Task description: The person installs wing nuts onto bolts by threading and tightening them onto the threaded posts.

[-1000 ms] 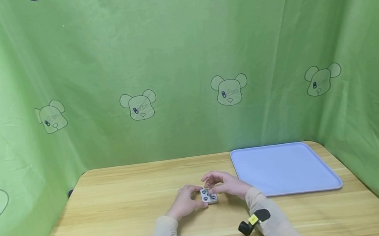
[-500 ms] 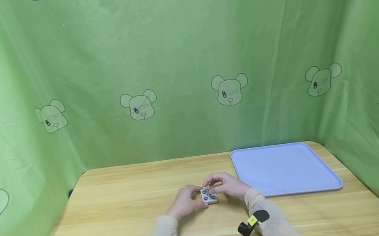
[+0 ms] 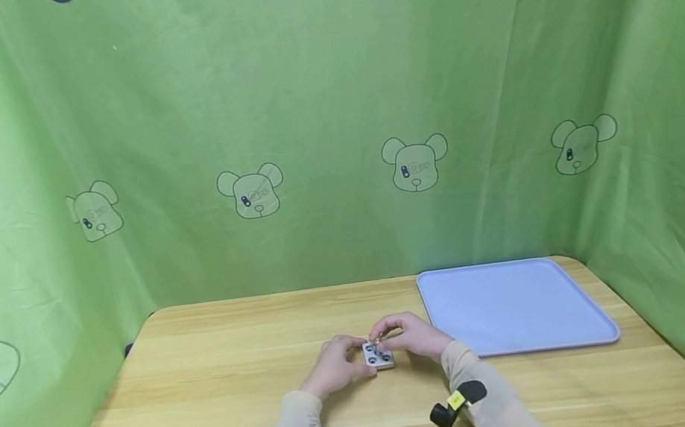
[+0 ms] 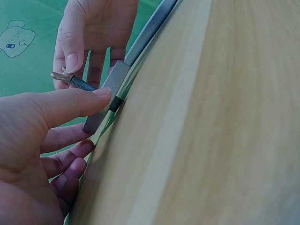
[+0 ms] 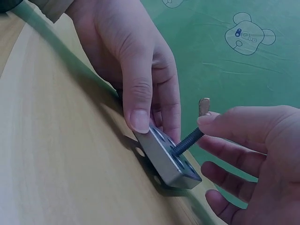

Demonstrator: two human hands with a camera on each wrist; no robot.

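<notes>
A small grey metal block (image 5: 161, 161) with several round holes in its top lies on the wooden table. My left hand (image 3: 334, 367) grips it from the left, thumb on the near side and fingers at the far side. A wing screw (image 5: 188, 142) with a dark threaded shank and a brass-coloured head stands in one of the holes, with much of its thread showing above the block. My right hand (image 3: 414, 337) pinches the screw's head between thumb and index finger. The other right fingers are spread beside the block. The shank's lower end is hidden inside the hole.
A pale blue tray (image 3: 514, 305) lies on the wooden table (image 3: 243, 389) at the back right, near my right forearm. Green curtain (image 3: 333, 238) with printed bear heads hangs behind the table and along both sides.
My right hand has come down slightly and its fingers have shifted a little on the screw's head. The left hand and the block stay in place.
</notes>
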